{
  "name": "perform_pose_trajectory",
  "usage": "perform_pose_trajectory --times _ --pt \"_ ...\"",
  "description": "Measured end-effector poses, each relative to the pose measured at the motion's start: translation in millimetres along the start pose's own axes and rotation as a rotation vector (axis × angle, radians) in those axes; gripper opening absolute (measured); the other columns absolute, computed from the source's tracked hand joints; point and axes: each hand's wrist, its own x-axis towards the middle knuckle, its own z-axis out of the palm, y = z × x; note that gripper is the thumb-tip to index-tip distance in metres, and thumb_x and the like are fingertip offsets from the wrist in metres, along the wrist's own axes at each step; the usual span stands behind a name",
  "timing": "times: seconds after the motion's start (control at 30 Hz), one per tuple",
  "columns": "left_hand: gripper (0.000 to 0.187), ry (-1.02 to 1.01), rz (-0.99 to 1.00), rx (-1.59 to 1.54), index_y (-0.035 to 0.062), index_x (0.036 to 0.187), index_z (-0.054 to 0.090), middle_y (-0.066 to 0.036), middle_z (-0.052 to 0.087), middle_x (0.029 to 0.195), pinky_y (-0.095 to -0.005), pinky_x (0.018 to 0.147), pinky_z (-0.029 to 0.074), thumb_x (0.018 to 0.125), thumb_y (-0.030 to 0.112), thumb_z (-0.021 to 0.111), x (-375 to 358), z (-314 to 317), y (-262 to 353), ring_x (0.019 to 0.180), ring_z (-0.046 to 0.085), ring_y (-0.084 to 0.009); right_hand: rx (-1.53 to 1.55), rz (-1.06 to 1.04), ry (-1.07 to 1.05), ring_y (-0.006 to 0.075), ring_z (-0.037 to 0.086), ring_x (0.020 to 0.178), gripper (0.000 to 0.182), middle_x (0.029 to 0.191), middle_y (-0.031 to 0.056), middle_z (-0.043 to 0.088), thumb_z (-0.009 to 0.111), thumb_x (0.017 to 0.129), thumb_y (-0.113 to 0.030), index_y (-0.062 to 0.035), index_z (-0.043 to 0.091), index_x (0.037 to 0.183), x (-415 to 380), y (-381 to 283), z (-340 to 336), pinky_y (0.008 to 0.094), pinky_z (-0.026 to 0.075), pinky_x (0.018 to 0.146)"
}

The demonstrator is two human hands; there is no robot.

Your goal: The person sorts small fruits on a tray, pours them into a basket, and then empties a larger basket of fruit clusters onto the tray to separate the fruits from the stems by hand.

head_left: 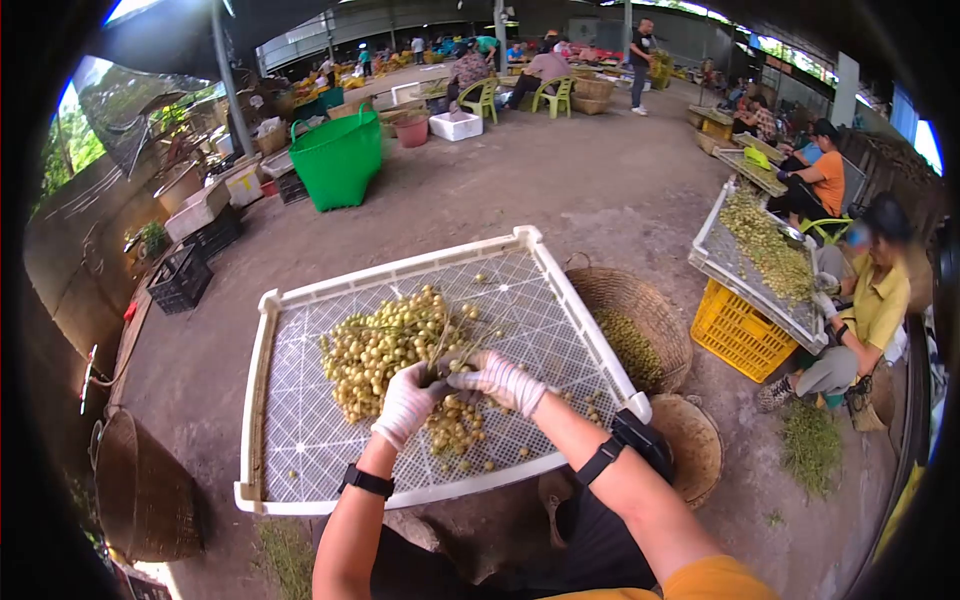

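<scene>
A white plastic mesh tray point(400, 271) lies before me, tilted slightly in view. On it sits a heap of small round yellow-green fruits point(378, 345) still on stems. My left hand point(408, 398), in a white glove with dark fingertips, is closed at the heap's right edge. Its fingers grip the stems of a fruit bunch point(455, 425). Close beside it, my right hand point(500, 380), gloved the same way, pinches at the same bunch, the fingertips of both hands nearly touching. Exactly what lies between the right fingertips is partly hidden. Loose fruits are scattered over the mesh.
Right of the tray stand a wicker basket point(665, 325) with loose fruits and a smaller basket point(695, 450). A seated co-worker point(875, 300) handles fruit on another tray point(715, 255) over a yellow crate point(740, 330). A green tub point(338, 160) and a tall basket point(145, 490) stand left.
</scene>
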Motion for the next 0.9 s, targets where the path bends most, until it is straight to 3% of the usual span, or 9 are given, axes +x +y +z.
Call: perform_pose_trajectory --times 0.13,0.2,0.3,0.37,0.47,0.6,0.67,0.73,0.9 --pt "0.029 0.184 0.164 0.728 0.0037 0.092 0.063 -0.016 0.065 0.081 -0.0345 0.066 0.048 0.070 0.023 0.068 1 -5 3 0.074 0.063 -0.0299 -0.513 -0.002 0.147 0.0115 0.057 0.061 0.033 0.071 0.0033 0.062 0.064 0.081 -0.023 -0.0112 0.060 0.111 6 5 1 0.0280 0.048 0.057" --pt "0.030 0.238 0.198 0.759 0.0039 0.094 0.063 -0.016 0.065 0.083 -0.0343 0.067 0.048 0.072 0.023 0.068 1 0 5 0.076 0.063 -0.0299 -0.844 -0.089 0.221 0.0308 0.061 0.068 0.029 0.075 0.0151 0.063 0.061 0.078 -0.030 -0.0136 0.063 0.102 8 7 2 0.0395 0.048 0.067" --pt "0.036 0.025 0.148 0.194 0.0010 0.098 0.062 -0.008 0.067 0.089 -0.0281 0.071 0.048 0.073 0.024 0.074 10 13 -12 0.077 0.062 -0.0146 -1.060 -0.086 0.266 0.0351 0.061 0.075 0.032 0.072 0.0177 0.062 0.064 0.071 -0.038 -0.0062 0.063 0.077 2 3 10 0.0421 0.049 0.067" --pt "0.038 -0.056 0.133 0.148 0.0002 0.099 0.063 -0.009 0.067 0.088 -0.0278 0.073 0.047 0.072 0.024 0.074 16 13 -25 0.077 0.062 -0.0169 -1.108 -0.034 0.253 0.0348 0.061 0.070 0.034 0.071 0.0172 0.062 0.063 0.071 -0.039 -0.0047 0.064 0.076 1 2 12 0.0422 0.049 0.066" --pt "0.031 0.087 0.343 0.635 0.0006 0.092 0.064 -0.015 0.063 0.081 -0.0310 0.070 0.048 0.072 0.022 0.072 12 16 -19 0.075 0.062 -0.0279 -1.106 0.035 0.191 0.0336 0.062 0.066 0.035 0.070 0.0153 0.063 0.063 0.073 -0.040 -0.0050 0.064 0.079 -2 1 9 0.0417 0.049 0.065" --pt "0.021 0.191 0.292 0.496 0.0008 0.087 0.065 -0.015 0.062 0.075 -0.0323 0.064 0.048 0.073 0.016 0.069 15 16 -22 0.069 0.061 -0.0282 -0.916 -0.027 0.162 0.0289 0.062 0.064 0.035 0.073 0.0131 0.064 0.064 0.077 -0.036 -0.0057 0.062 0.093 -1 2 7 0.0400 0.049 0.065" --pt "0.014 0.167 0.192 0.181 0.0009 0.086 0.065 -0.011 0.063 0.069 -0.0290 0.059 0.046 0.076 0.010 0.066 23 11 -36 0.061 0.057 -0.0141 -0.541 -0.232 0.107 0.0155 0.059 0.075 0.035 0.084 0.0115 0.065 0.066 0.078 -0.028 -0.0030 0.059 0.102 12 26 1 0.0325 0.048 0.071" --pt "0.012 0.129 0.154 0.090 0.0012 0.087 0.064 -0.009 0.062 0.067 -0.0272 0.059 0.045 0.077 0.008 0.065 15 13 -18 0.061 0.053 -0.0089 -0.520 -0.122 0.069 0.0132 0.055 0.073 0.035 0.083 0.0080 0.066 0.065 0.079 -0.026 -0.0020 0.059 0.104 3 5 4 0.0320 0.047 0.072" --pt "0.009 0.194 0.263 0.293 0.0016 0.086 0.062 -0.010 0.063 0.068 -0.0282 0.059 0.046 0.078 0.007 0.062 16 14 -32 0.060 0.056 -0.0120 -0.793 -0.076 0.073 0.0249 0.061 0.070 0.034 0.078 0.0133 0.064 0.060 0.080 -0.033 -0.0034 0.061 0.096 5 7 4 0.0381 0.048 0.068"
